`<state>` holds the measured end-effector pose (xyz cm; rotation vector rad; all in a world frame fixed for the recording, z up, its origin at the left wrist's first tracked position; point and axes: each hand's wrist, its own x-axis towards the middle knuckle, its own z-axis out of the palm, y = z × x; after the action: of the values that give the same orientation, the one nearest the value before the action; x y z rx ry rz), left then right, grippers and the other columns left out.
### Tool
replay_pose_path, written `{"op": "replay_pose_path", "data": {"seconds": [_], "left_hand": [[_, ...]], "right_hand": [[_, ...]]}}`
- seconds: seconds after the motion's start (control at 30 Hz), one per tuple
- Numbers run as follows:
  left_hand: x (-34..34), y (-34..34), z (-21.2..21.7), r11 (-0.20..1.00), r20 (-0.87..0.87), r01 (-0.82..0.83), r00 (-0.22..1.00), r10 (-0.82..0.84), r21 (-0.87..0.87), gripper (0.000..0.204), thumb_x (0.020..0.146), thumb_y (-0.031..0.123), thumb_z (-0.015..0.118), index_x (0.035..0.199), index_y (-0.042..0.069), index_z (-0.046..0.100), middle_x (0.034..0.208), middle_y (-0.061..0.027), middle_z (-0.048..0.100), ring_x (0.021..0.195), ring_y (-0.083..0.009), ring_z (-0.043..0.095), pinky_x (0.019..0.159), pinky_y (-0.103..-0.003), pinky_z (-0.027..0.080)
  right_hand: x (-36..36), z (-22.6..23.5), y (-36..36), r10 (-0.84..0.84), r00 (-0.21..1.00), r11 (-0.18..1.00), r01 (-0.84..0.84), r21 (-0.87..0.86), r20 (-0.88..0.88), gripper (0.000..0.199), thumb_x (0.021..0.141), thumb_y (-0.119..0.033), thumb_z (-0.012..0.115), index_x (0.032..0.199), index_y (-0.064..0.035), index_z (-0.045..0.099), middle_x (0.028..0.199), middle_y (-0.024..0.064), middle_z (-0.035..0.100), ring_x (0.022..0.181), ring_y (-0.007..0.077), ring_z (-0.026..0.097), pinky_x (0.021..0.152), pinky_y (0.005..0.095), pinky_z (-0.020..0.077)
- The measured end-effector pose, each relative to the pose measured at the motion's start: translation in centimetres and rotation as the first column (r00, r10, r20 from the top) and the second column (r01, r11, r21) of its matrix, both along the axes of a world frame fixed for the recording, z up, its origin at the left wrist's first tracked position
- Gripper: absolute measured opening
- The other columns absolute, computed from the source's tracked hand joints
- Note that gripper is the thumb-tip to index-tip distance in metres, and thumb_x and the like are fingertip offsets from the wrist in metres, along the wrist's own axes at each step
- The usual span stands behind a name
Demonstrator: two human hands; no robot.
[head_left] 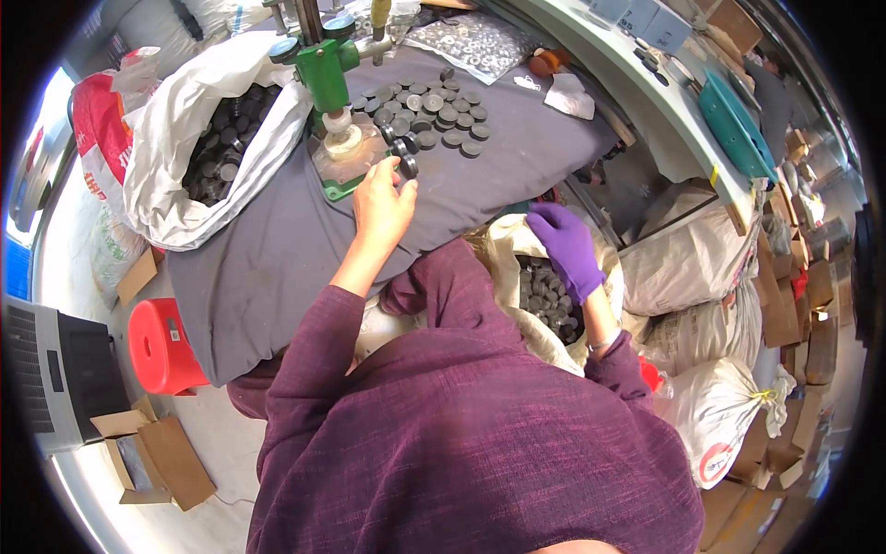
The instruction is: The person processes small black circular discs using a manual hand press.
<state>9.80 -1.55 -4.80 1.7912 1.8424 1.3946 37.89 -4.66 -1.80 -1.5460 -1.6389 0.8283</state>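
Observation:
My bare left hand [383, 205] is beside the base plate of a green hand press [325, 76]. Its fingers are closed around a dark round cap [409, 167], the nearest of a short row leaning by the plate. A pale round die [342, 138] sits under the press column. My right hand [567, 249], in a purple glove, hovers at the rim of an open cream sack [508, 242], fingers stretched out with nothing visible in them. Many dark round caps [546, 300] fill that sack. Behind the press plate, several grey-black caps [434, 103] lie spread on the dark cloth.
The grey cloth [268, 286] covers the table. At left stands a white sack [171, 217] of dark caps, with a red stool [161, 346] below. A clear bag [475, 44] of small rings lies at the back. Full sacks [683, 263] crowd the right; a teal basket [734, 125] is beyond.

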Motion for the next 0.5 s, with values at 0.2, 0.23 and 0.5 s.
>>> {"op": "replay_pose_path", "data": {"seconds": [0.2, 0.23, 0.5], "left_hand": [[0.0, -0.1, -0.3, 1.000, -0.026, -0.014, 1.000, 0.014, 0.006, 0.042, 0.074, 0.010, 0.068, 0.113, 0.002, 0.055, 0.084, -0.0108, 0.060, 0.069, -0.0283, 0.060, 0.065, -0.039, 0.048], [0.0, -0.3, -0.5, 0.999, 0.001, -0.013, 1.000, 0.013, 0.034, 0.040, 0.075, 0.006, 0.066, 0.113, 0.001, 0.055, 0.082, -0.0113, 0.060, 0.070, -0.0290, 0.060, 0.066, -0.039, 0.048], [-0.5, 0.1, -1.9, 0.994, 0.141, -0.044, 0.990, 0.029, 0.103, 0.037, 0.076, -0.003, 0.056, 0.114, -0.001, 0.055, 0.083, -0.0143, 0.062, 0.074, -0.0298, 0.061, 0.070, -0.039, 0.050]], "right_hand": [[-8.7, 4.4, 6.0, 0.291, 0.941, 0.922, -0.325, 0.213, 0.174, 0.049, 0.079, -0.030, 0.069, 0.119, -0.0061, 0.058, 0.112, 0.0162, 0.060, 0.096, 0.0275, 0.063, 0.081, 0.0346, 0.0508], [-10.0, 4.5, 6.9, 0.297, 0.940, 0.918, -0.330, 0.221, 0.170, 0.049, 0.079, -0.030, 0.069, 0.119, -0.0061, 0.058, 0.112, 0.0162, 0.060, 0.096, 0.0275, 0.063, 0.081, 0.0346, 0.0508], [-16.7, 0.3, 10.1, 0.231, 0.805, 0.711, -0.523, 0.470, 0.546, 0.048, 0.078, -0.024, 0.063, 0.123, -0.0096, 0.052, 0.120, 0.0153, 0.054, 0.106, 0.0352, 0.054, 0.087, 0.0417, 0.0459]]}}
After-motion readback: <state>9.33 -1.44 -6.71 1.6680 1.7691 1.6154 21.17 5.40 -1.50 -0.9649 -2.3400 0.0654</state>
